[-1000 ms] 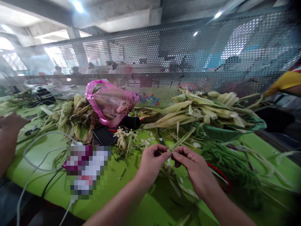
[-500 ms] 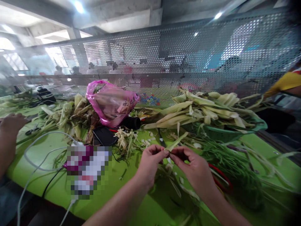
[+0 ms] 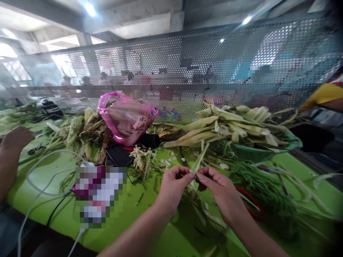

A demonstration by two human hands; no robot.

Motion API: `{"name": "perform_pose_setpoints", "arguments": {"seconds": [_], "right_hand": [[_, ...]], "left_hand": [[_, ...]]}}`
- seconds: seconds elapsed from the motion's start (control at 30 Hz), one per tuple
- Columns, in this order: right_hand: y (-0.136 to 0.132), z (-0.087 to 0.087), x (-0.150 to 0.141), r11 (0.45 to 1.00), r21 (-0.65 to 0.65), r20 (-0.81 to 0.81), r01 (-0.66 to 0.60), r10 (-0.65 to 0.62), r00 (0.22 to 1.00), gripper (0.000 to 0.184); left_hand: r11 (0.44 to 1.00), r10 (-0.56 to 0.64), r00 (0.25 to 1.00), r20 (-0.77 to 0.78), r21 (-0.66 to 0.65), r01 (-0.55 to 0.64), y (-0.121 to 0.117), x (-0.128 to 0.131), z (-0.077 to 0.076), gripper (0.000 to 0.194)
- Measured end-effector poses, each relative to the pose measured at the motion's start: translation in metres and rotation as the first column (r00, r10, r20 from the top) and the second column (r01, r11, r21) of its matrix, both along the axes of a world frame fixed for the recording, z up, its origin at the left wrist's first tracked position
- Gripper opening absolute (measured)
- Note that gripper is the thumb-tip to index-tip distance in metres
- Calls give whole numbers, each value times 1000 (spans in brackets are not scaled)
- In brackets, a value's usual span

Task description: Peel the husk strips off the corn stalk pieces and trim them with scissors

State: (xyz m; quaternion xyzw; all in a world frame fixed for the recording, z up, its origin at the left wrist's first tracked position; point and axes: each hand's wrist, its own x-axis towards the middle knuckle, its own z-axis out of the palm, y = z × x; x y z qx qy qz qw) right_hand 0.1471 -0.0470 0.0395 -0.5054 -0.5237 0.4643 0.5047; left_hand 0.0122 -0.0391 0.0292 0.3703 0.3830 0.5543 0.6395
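Between my two hands a narrow pale-green strip of corn husk (image 3: 198, 159) points up and away from me. My left hand (image 3: 173, 185) pinches its lower end between thumb and forefinger. Close against it, my right hand (image 3: 214, 185) pinches the same end from the other side, fingers curled. Loose husk shreds (image 3: 197, 208) lie on the green table (image 3: 139, 225) below my hands. A bundle of green strands (image 3: 257, 182) is to the right, beside red-handled scissors (image 3: 252, 200), partly hidden by my right forearm.
A green basket (image 3: 254, 151) heaped with corn husks (image 3: 235, 123) stands at the back right. A pink plastic bag (image 3: 125, 117), dark phone (image 3: 118, 155) and white cable (image 3: 40, 191) are left. Another person's hand (image 3: 17, 139) is at far left. A perforated metal screen (image 3: 160, 60) rises behind.
The husk strip has swung more upright between my fingers. My right hand has shifted slightly while both hands keep their pinch. The other person's hand at the left moved a little.
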Motion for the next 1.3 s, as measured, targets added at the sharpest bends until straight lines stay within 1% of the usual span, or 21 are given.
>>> {"name": "perform_pose_setpoints", "arguments": {"seconds": [0.13, 0.23, 0.33, 0.37, 0.43, 0.47, 0.5, 0.57, 0.6, 0.63, 0.67, 0.7, 0.8, 0.93, 1.0, 1.03, 1.1, 1.17, 1.2, 1.23, 1.3], "right_hand": [[-1, -6, -2, 999, -30, -96, -32, 29, 995, 23], [-1, -7, -3, 997, -35, -115, -70, 65, 991, 26], [3, 1, 6, 992, -44, -13, -115, 114, 993, 29], [5, 4, 12, 994, -35, 48, -105, 106, 993, 30], [7, 11, 30, 999, 25, 211, -27, 21, 977, 31], [7, 13, 41, 997, 71, 321, 24, -45, 946, 30], [5, 14, 52, 992, 115, 456, 55, -102, 884, 27], [0, 10, 72, 987, 131, 722, 90, -157, 674, 19], [-4, 6, 80, 989, 111, 815, 99, -148, 561, 18], [-8, 0, 86, 990, 100, 868, 98, -135, 479, 16], [-11, -6, 91, 994, 83, 892, 70, -105, 439, 15], [-14, -13, 94, 996, 78, 901, 32, -84, 426, 16], [-18, -27, 97, 995, 100, 924, 18, -100, 370, 33], [-16, -24, 91, 993, 16, 954, 120, -51, 295, 33], [-16, -16, 89, 983, 1, 937, 183, -65, 343, 36], [-18, -12, 88, 978, 6, 908, 210, -94, 409, 39], [-25, -4, 89, 970, -4, 767, 241, -152, 623, 45], [-35, 4, 89, 971, -78, 516, 224, -153, 843, 53], [-41, 6, 88, 969, -134, 387, 209, -143, 911, 55], [-47, 8, 87, 963, -187, 287, 196, -137, 948, 56], [-57, 9, 82, 947, -223, 206, 231, -186, 961, 51]], "left_hand": [[1000, 25, 1000, 8, -8, -25, -2, 2, 0, 31], [1000, 26, 1000, 12, 2, -26, -2, 2, 1, 30], [1000, 21, 1000, 15, 18, -21, 0, 1, 0, 27], [1000, 22, 1000, 16, 21, -22, 1, 0, 0, 25], [999, 24, 999, 20, 22, -25, 3, -3, -2, 22], [999, 26, 999, 26, 22, -27, 5, -5, -3, 22], [999, 26, 999, 35, 21, -27, 6, -7, -3, 22], [999, 25, 998, 57, 20, -26, 7, -11, -4, 23], [1000, 19, 998, 67, 19, -21, 7, -12, -4, 23], [1000, 10, 997, 76, 20, -12, 7, -13, -4, 24], [1000, -3, 996, 84, 22, 1, 7, -14, -3, 23], [1000, -17, 996, 89, 27, 15, 7, -14, -2, 23], [998, -43, 994, 105, 38, 39, 7, -15, 0, 23], [999, -44, 989, 142, 29, 40, 8, -17, 1, 28], [999, -40, 986, 162, 22, 37, 9, -19, 2, 31], [999, -40, 985, 171, 17, 38, 9, -20, 2, 32], [999, -43, 981, 190, 5, 43, 10, -21, 4, 32], [998, -53, 975, 216, -3, 55, 10, -23, 6, 32], [998, -58, 971, 231, -4, 61, 10, -23, 6, 32], [998, -63, 968, 244, -3, 66, 10, -23, 7, 32], [997, -73, 962, 262, 1, 76, 10, -24, 7, 32]]}}
